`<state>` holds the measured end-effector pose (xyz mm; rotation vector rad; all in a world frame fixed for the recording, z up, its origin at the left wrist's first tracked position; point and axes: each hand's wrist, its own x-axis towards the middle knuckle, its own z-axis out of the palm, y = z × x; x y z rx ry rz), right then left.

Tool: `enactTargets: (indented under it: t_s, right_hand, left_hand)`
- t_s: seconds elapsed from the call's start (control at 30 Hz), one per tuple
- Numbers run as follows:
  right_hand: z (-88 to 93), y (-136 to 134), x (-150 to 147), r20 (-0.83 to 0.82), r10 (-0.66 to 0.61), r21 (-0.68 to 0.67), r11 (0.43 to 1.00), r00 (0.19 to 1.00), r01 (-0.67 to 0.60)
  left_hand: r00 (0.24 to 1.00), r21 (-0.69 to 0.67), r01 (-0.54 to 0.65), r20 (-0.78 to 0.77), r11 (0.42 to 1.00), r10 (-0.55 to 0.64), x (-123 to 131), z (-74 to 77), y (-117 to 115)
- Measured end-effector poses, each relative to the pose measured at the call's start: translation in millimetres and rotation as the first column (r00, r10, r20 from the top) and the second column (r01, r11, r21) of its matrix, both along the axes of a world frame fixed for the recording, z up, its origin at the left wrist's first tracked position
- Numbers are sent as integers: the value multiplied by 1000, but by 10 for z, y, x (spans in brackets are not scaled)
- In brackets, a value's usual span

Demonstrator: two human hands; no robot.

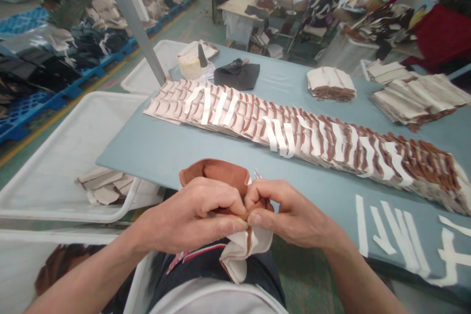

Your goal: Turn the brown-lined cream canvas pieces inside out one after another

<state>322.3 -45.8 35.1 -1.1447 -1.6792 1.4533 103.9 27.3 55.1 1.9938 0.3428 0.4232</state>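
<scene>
Brown and white fabric piece (241,255) found gripped between both hands, just off the near edge of the blue-grey worktop (154,152) and above the person's lap. Left hand (191,216) and right hand (290,213) meet at a fold in the piece, with fingers curled narrow and thumbs pressed on the material, pinching it tight. The brown part stands up beyond the hands, and the white part hangs below them. Small metal tips (257,173) show just behind the right hand; too little is visible to identify the tool.

A long overlapping row of white pieces with brown edging (294,132) runs across the worktop, with white strips (274,133) lying over it. Further loose white strips (390,235) lie at the near right corner. Stacked pieces (331,83) sit toward the far edge, with a larger stack (419,98) at the right edge. A black cloth (237,74) and a cream block (190,66) occupy the far left. A white bin (69,157) stands beyond the left edge, holding offcuts (105,186).
</scene>
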Motion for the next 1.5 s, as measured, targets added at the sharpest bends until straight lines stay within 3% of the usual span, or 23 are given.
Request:
enactTargets:
  t_s: [0.17, 0.27, 0.43, 0.57, 0.67, 0.8, 0.93, 1.03, 1.23, 1.3, 1.37, 1.43, 1.5]
  right_hand:
    - [40, 17, -22, 25, 43, -16, 999, 999, -43]
    - [-25, 57, -50, -153, 68, -128, 988, 986, -88]
    - [-202, 78, -128, -402, -28, -269, 959, 915, -89]
    - [-252, 77, -152, -405, -24, -312, 943, 914, -114]
    - [-185, 79, -139, -329, -8, -306, 947, 944, -99]
    - [36, 80, -112, -4, 28, -149, 988, 1000, -29]
    - [191, 63, -107, 316, -62, 146, 989, 947, 16]
    - [177, 44, -108, 359, -162, 282, 958, 919, 59]
    - [75, 56, -131, 316, -296, 396, 905, 902, 158]
    - [43, 67, -157, 250, -329, 444, 875, 910, 194]
    - [-3, 72, -200, 146, -350, 508, 829, 925, 233]
    - [-61, 72, -253, 20, -351, 552, 785, 936, 282]
    - [-114, 77, -300, -80, -345, 537, 776, 935, 332]
  left_hand:
    - [995, 66, -56, -82, 996, 62, -31, -67, 8]
    - [995, 115, -54, -76, 992, 63, -37, -62, 16]
    - [997, 129, -4, -71, 992, 13, -27, 8, 84]
    - [996, 127, 66, -67, 990, -58, -16, 15, 165]
    - [994, 123, 96, -61, 988, -89, -4, 17, 189]
    - [991, 138, 77, -117, 987, -61, 26, 19, 180]
    - [982, 172, 54, -187, 984, -22, 40, 17, 171]
    - [976, 168, 40, -218, 985, -3, 32, 27, 171]
    - [968, 139, -34, -242, 990, 67, 24, -3, 187]
    - [973, 86, -71, -214, 994, 88, 33, -68, 203]
    - [987, -92, -81, -148, 992, 67, 54, -178, 216]
    - [998, -336, -53, -39, 940, 43, 88, -323, 221]
    - [997, -527, -4, 62, 850, 44, 122, -467, 222]
